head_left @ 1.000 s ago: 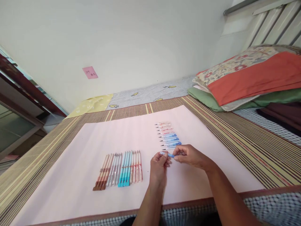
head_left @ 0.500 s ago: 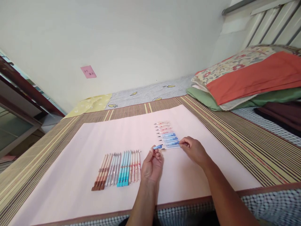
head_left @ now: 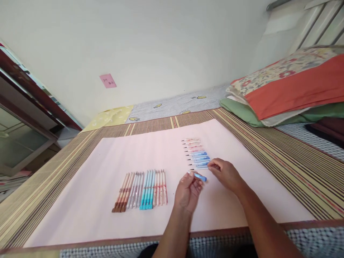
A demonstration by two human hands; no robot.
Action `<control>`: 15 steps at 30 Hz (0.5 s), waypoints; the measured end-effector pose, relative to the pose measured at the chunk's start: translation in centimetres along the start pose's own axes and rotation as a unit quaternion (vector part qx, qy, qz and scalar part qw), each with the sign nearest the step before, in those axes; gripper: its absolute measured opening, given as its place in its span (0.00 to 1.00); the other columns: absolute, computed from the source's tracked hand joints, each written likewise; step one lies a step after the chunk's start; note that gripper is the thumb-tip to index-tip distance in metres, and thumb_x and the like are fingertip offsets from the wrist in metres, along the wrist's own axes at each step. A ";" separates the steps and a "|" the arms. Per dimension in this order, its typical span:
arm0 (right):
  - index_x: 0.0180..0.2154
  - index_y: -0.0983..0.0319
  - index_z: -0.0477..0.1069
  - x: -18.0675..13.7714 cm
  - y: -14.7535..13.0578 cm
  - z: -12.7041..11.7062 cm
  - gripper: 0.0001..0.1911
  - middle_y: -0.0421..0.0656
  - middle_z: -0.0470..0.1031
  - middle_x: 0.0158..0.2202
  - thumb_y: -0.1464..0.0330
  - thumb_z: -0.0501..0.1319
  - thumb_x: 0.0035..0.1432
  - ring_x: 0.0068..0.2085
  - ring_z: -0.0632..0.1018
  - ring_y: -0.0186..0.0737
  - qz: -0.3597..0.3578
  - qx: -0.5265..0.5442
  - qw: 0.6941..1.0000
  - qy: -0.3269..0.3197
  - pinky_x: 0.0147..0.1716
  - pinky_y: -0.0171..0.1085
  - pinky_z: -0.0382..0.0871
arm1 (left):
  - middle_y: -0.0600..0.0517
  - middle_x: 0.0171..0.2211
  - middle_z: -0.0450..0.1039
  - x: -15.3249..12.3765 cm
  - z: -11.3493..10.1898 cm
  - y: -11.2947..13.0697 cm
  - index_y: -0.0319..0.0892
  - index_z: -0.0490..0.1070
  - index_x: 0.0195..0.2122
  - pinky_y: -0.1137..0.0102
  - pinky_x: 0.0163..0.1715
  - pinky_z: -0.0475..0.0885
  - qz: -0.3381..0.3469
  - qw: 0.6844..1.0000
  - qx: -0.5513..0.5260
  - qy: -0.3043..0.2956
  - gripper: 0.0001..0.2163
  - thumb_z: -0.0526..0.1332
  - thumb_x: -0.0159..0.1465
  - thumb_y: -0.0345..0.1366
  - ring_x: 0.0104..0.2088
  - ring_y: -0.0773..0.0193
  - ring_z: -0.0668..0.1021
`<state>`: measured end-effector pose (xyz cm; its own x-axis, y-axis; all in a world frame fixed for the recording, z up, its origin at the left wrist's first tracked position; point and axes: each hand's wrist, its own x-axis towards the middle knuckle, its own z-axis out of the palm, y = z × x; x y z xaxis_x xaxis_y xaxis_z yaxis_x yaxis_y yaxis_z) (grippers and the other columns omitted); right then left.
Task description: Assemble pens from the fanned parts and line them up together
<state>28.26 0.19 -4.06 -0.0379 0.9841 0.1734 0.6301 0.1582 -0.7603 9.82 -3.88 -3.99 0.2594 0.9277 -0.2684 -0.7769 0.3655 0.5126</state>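
My left hand (head_left: 189, 191) is closed, with a small blue pen cap (head_left: 200, 177) pinched between thumb and fingertips, just above the pink sheet (head_left: 88, 179). Beside it, my right hand (head_left: 225, 173) pinches the right end of a slim white pen (head_left: 198, 168) that lies flat with its dark tip to the left. Beyond that pen runs a column of white pens with dark tips and blue caps (head_left: 200, 158), then pink-and-red ones (head_left: 195, 147). Left of my hands stands a row of pens, brown-ended (head_left: 119, 206), grey-white (head_left: 135, 191), turquoise (head_left: 147, 195) and red-patterned (head_left: 160, 190).
The sheet lies on a striped mat (head_left: 242, 143). Folded cloths in orange-red (head_left: 292, 93) and green (head_left: 239, 113) are stacked at the right. A white wall (head_left: 172, 46) with a pink note (head_left: 108, 81) rises behind; a yellow cloth (head_left: 110, 118) lies at its foot.
My left hand has moved right and nearer to me, and the blue cap in it has turned, now pointing right, away from the pen tip. The view has shifted slightly left.
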 end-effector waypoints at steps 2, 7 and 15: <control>0.31 0.59 0.73 0.0 -0.1 0.0 0.08 0.41 0.77 0.29 0.64 0.57 0.57 0.31 0.75 0.41 0.002 0.003 1.000 -0.001 0.33 0.38 0.66 | 0.46 0.30 0.77 0.0 0.1 -0.5 0.33 0.74 0.33 0.76 0.25 0.65 -0.011 1.000 0.014 0.002 0.14 0.73 0.55 0.39 0.25 0.70 0.75; 0.31 0.59 0.73 -0.1 -0.3 0.2 0.07 0.41 0.78 0.30 0.64 0.58 0.56 0.31 0.76 0.41 -0.006 0.012 1.000 0.015 0.34 0.38 0.67 | 0.47 0.29 0.77 -0.3 0.6 -0.7 0.34 0.74 0.33 0.76 0.25 0.64 -0.024 0.999 0.019 -0.021 0.12 0.71 0.57 0.38 0.25 0.69 0.75; 0.34 0.60 0.75 0.1 -0.5 0.8 0.09 0.41 0.79 0.32 0.63 0.59 0.57 0.32 0.77 0.41 -0.019 0.047 0.998 0.025 0.35 0.38 0.69 | 0.48 0.23 0.75 -1.1 -0.2 -1.2 0.31 0.75 0.38 0.77 0.15 0.55 -0.132 0.957 0.071 -0.248 0.18 0.70 0.58 0.44 0.16 0.73 0.70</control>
<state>27.26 0.25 -4.16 -0.0209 0.9725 0.2320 0.5530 0.2046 -0.8077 10.39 -5.32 -4.44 0.7036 0.7105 -0.0023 -0.5698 0.5662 0.5956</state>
